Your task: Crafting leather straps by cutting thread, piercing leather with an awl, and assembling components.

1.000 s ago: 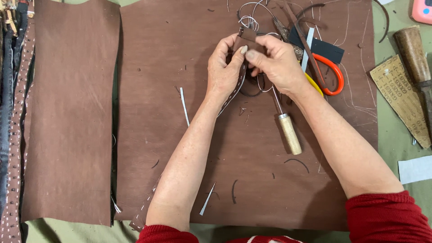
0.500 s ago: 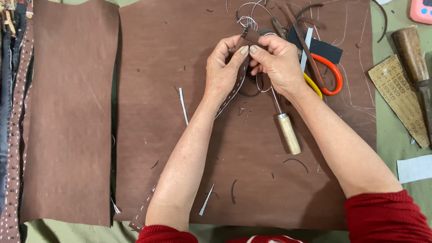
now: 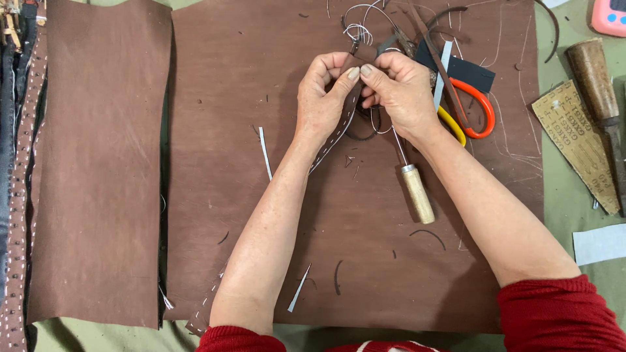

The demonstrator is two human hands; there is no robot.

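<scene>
Brown leather sheets cover your bench; a tan printed card lies at right, a pink device in the upper right corner; your left hand and right hand meet at upper centre, fingertips pinched together on the stitched leather strap; an awl lies just below.

A green-covered table carried two brown leather sheets: a large one at centre and a narrower one at nine o'clock. At three o'clock lay a sandpaper piece, a wooden-handled tool and a white slip.
</scene>
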